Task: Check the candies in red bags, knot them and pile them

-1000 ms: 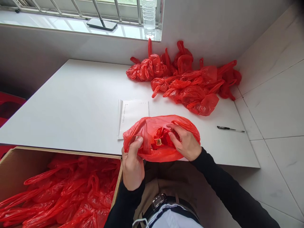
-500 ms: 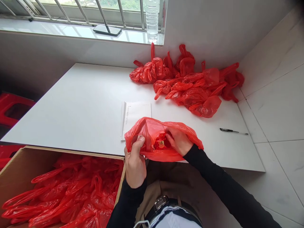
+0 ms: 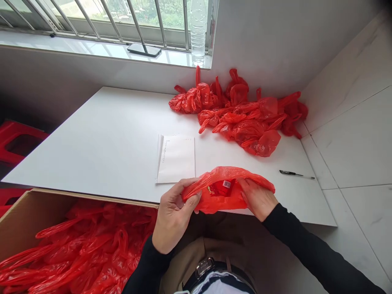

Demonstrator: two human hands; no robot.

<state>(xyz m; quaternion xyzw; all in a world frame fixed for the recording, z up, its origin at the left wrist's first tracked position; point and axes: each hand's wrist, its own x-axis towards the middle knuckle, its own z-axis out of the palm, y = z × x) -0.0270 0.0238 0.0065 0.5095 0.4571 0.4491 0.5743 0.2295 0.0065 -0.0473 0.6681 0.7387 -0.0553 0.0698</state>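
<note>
My left hand (image 3: 176, 212) pinches the left rim of a red plastic bag (image 3: 211, 202), thumb on the near side and fingers behind. The bag is held open above the table's front edge. Inside its mouth lie shiny red packets (image 3: 219, 189); one carries a white barcode label (image 3: 226, 184) and gold print. My right hand (image 3: 257, 198) reaches into the right side of the bag, beside the packets. Its fingertips are hidden in there, so I cannot see whether they grip anything.
A cardboard box (image 3: 92, 196) full of red plastic bags (image 3: 92, 249) stands at lower left. Tied red bags (image 3: 245, 118) are heaped at the table's back right. A paper pad (image 3: 177, 159) and a pen (image 3: 295, 174) lie on the white table (image 3: 122, 134). A phone (image 3: 143, 50) and bottle (image 3: 198, 36) rest on the sill.
The bag and both hands have shifted right and slightly down in view. A barcode label now shows on a packet inside. The camera view has tilted up a little.
</note>
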